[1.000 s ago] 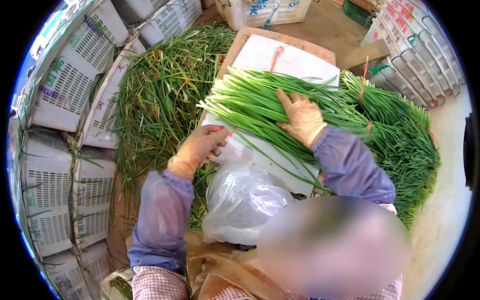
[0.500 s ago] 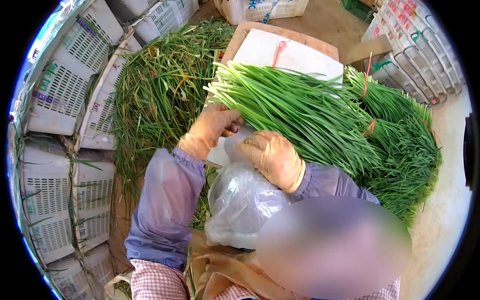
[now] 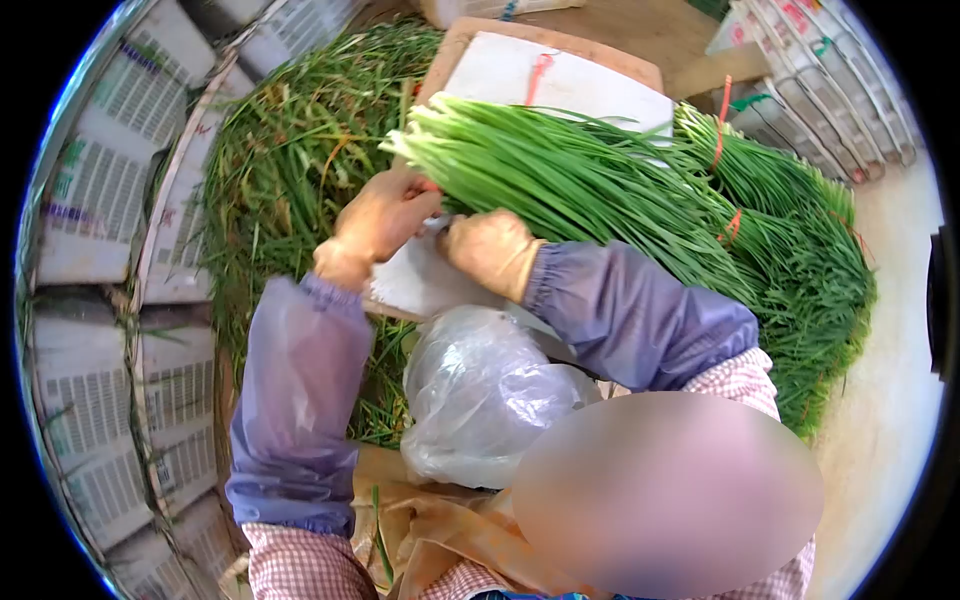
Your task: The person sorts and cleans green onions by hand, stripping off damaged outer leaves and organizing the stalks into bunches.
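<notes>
Loose green stalks with pale ends [image 3: 560, 170] lie across a white board [image 3: 480, 75], their pale ends at the left. Close to those ends, my left hand [image 3: 378, 222] is closed, with a bit of red at its fingertips too small to name. Just right of it and nearly touching, my right hand [image 3: 488, 252] is curled closed; what its fingers hold, if anything, is hidden. Both hands are gloved and above the board's near part. A clear plastic bag [image 3: 490, 395] sits below them. A red tie [image 3: 540, 75] rests on the board's far part.
Bundled greens with red ties [image 3: 800, 270] are piled at the right. A heap of loose leaves [image 3: 300, 160] lies on the left, beside stacked white crates [image 3: 95, 220]. More crates [image 3: 810, 90] and a wooden plank [image 3: 715, 80] are at the back right.
My right hand came off the stalks and moved left beside my left hand; both are now closed. My left hand has moved up and slightly left. The whole view has shifted a little.
</notes>
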### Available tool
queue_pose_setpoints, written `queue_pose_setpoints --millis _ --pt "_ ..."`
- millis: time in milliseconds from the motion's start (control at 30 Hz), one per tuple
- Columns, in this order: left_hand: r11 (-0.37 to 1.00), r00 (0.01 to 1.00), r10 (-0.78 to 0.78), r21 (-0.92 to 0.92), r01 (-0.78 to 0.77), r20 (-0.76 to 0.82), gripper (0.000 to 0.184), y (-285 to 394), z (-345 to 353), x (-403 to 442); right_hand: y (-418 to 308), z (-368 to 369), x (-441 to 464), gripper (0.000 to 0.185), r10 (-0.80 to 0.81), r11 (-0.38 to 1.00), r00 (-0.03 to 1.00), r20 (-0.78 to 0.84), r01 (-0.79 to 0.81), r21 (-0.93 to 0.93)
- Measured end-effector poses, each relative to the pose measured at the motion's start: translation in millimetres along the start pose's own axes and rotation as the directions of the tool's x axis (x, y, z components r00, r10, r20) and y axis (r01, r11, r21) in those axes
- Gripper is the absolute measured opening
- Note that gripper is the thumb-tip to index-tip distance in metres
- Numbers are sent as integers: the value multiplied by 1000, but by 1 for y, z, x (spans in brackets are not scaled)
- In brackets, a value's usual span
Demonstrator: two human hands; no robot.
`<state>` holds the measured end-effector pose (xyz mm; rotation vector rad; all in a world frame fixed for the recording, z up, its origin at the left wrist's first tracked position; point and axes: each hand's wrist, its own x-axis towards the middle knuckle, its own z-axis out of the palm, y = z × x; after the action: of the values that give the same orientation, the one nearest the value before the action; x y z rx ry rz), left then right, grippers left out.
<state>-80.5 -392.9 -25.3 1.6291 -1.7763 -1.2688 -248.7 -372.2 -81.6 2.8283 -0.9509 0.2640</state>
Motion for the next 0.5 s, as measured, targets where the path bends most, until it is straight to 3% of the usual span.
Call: queue_pose_setpoints --millis 67,133,200,267,300,367,433,500 --pt "994 999 -18 -110 12 -51 28 -3 2 -8 -1 -11 1 8 -8 1000 1000 28 8 -22" --pt "972 987 -124 -213 100 -102 31 5 7 -23 5 -15 -1 8 42 991 995 87 -52 120" --pt "953 986 -103 -297 61 -130 26 -1 15 -34 11 -23 -6 8 78 973 988 130 -104 207" --pt "895 982 -67 -447 -19 -175 21 -4 31 -46 13 -32 -21 10 318 722 939 -133 -149 675" --pt "852 983 6 -513 -100 -181 21 -14 44 -48 13 -45 -26 12 456 418 888 52 -266 869" --pt "851 983 43 -508 -130 -180 23 -10 62 -51 12 -71 -27 12 541 331 815 208 -434 838" --pt "899 967 166 -374 -229 -194 20 -6 71 -47 1 -65 -27 12 526 336 843 116 -331 882" --pt "943 957 186 -232 -238 -224 22 -27 79 -40 4 -69 -24 13 516 342 856 21 -229 911"
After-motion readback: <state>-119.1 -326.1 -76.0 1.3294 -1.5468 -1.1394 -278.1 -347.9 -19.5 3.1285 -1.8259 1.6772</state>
